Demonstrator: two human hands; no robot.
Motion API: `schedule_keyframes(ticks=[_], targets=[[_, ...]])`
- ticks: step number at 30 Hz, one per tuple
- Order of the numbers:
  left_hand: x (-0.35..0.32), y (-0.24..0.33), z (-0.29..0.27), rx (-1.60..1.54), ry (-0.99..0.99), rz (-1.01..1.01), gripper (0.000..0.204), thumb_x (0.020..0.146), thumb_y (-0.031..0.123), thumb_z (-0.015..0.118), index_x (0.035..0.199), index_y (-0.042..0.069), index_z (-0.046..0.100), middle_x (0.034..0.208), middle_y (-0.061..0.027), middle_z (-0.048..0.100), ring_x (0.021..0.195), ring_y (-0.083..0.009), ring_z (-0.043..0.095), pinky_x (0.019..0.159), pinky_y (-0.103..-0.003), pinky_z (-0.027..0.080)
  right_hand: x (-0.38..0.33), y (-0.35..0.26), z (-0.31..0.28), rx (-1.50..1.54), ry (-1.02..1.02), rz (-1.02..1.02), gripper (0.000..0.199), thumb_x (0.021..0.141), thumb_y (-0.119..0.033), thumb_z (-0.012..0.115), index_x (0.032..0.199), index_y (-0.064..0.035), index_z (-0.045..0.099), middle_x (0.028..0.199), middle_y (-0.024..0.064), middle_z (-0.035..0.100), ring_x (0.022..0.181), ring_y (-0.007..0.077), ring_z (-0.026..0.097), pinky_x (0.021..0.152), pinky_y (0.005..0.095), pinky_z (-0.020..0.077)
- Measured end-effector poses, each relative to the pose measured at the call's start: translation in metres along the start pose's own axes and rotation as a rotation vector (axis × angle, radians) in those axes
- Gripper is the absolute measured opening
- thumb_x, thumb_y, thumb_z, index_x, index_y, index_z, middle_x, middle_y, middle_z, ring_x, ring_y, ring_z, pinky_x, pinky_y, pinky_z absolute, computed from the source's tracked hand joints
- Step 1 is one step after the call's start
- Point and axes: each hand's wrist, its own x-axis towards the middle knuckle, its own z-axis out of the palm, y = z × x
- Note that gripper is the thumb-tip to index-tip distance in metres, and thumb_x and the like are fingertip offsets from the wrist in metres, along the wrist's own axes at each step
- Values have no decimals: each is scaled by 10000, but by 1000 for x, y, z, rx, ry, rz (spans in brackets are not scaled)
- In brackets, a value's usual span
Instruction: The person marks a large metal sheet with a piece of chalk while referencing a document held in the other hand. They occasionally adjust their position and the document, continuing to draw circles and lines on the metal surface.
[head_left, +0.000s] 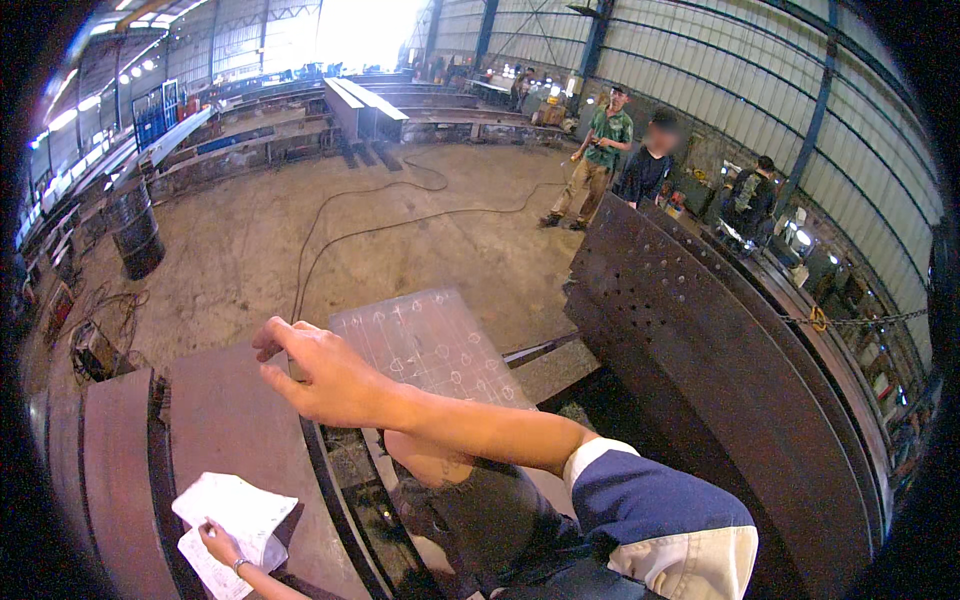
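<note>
My right arm reaches leftward across the view, and my right hand [318,375] hangs above the workpieces. Its fingers are loosely bent, with the thumb apart and nothing visible between them. Behind that forearm lies a flat steel plate [425,340] covered in chalk lines, small circles and crosses; the arm hides its near part. At the lower left my left hand [220,545], with a band at the wrist, grips some white paper sheets [235,500] with printing or drawing on them. The sheets rest over a brown steel plate [225,410]. My bent leg [430,460] shows below the right forearm.
Tall dark steel plates with drilled holes [690,330] stand at the right, beside a chain [870,320]. A black cable [320,235] snakes over the floor. A dark drum [135,230] stands left. People [605,140] are at the back right; steel beams [365,110] lie farther off.
</note>
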Motion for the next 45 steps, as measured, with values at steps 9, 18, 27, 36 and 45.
schedule_keyframes(ticks=[9,18,27,36,45], targets=[[-93,4,-30,512,77,-311,365,882,395,555,1021,58,572,1023,-160,594,932,-336,573,775,-449,449,3,-14,-12,15,-107,29,259,853,-184,561,1035,-12,496,950,159,603,937,310,561,766,395,470],[-72,29,-30,534,156,-320,355,868,398,569,1031,82,568,1042,-150,583,941,-334,573,769,-457,453,0,-8,-13,-14,-154,33,255,851,-194,566,1024,-14,513,942,181,602,937,329,570,813,410,447],[-65,30,-44,558,232,-334,349,854,400,583,1042,106,564,1060,-139,571,950,-333,574,763,-465,457,0,-6,-17,-1,-148,-1,230,855,-181,562,1013,-19,523,936,175,604,917,326,577,797,401,452],[-35,33,-65,509,321,-316,368,807,399,628,1077,162,549,1101,-112,538,972,-319,573,751,-479,464,-1,-4,-33,66,-275,-77,137,883,-149,484,938,-28,518,800,171,587,809,371,567,707,449,442],[-44,16,-49,581,170,-397,340,792,396,640,1037,171,565,1072,-105,533,989,-310,561,754,-480,466,1,-2,-28,44,-333,-46,127,879,-152,507,925,-37,534,794,162,605,812,361,588,703,436,452]])
